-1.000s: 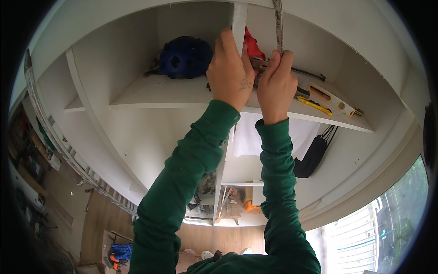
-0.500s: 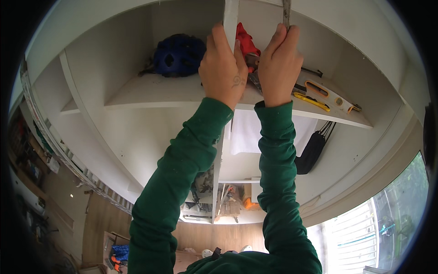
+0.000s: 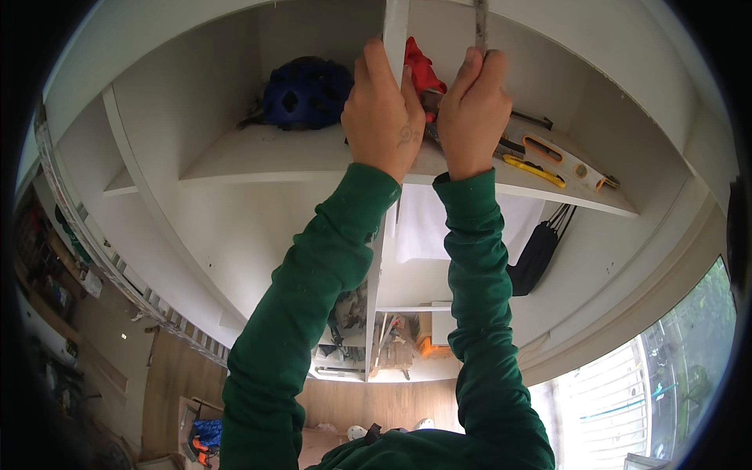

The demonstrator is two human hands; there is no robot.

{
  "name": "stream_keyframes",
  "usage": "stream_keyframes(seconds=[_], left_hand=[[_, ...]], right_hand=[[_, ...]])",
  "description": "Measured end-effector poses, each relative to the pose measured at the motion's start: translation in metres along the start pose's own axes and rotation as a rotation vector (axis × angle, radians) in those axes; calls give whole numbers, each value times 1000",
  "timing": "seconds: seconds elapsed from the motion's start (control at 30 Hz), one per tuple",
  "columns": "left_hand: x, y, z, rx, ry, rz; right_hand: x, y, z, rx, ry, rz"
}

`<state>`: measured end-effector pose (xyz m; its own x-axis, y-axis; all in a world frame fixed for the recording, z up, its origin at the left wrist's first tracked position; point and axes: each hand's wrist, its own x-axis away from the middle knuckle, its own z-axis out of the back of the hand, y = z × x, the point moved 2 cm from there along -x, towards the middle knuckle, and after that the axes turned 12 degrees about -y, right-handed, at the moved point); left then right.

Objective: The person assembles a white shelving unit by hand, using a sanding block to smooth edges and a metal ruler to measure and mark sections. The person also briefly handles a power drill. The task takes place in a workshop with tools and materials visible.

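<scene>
My left hand (image 3: 381, 121) is wrapped round the front edge of the upright white divider panel (image 3: 397, 22), its thumb on the right face and fingers on the left. To the right of it, my right hand (image 3: 472, 117) is closed on a narrow, flat, greyish metal strip (image 3: 481, 25) that points upward. The strip's top runs out of the picture, and its lower part is hidden in the fist, so its exact kind does not show. Behind the hands, a red cloth-like thing (image 3: 421, 66) lies beside the divider with some partly hidden tools.
On the right shelf lie a yellow utility knife (image 3: 534, 170) and a spirit level (image 3: 568, 160). A blue helmet (image 3: 307, 92) sits on the left shelf. Lower down hang a black pouch (image 3: 536, 258) and a white sheet (image 3: 423, 227). At left leans a ladder (image 3: 149, 301).
My right hand has shifted slightly left and down, and the metal strip has moved left with it. My left hand keeps its hold on the divider.
</scene>
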<state>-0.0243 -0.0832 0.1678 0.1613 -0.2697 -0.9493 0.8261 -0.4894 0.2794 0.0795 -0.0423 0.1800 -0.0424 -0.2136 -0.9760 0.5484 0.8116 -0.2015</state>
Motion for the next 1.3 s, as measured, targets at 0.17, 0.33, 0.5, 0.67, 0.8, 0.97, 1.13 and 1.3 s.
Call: stream_keyframes(seconds=[0.17,0.33,0.5,0.67,0.8,0.97,1.13,1.3], left_hand=[[-1,0,1,-15,34,-2],[-1,0,0,21,8,-8],[-2,0,1,-18,4,10],[-2,0,1,-10,19,-30],[-1,-1,0,-4,15,-21],[-1,0,1,7,10,-17],[-1,1,1,8,7,4],[-1,0,1,-13,40,-34]], right_hand=[[0,-4,-4,144,-61,-4],[-13,-8,0,94,33,70],[-5,-15,3,126,-15,57],[-16,-17,4,68,61,111],[-6,-20,2,77,-59,80],[12,-18,7,128,-114,113],[20,-11,10,218,-180,94],[23,-14,9,219,-207,51]])
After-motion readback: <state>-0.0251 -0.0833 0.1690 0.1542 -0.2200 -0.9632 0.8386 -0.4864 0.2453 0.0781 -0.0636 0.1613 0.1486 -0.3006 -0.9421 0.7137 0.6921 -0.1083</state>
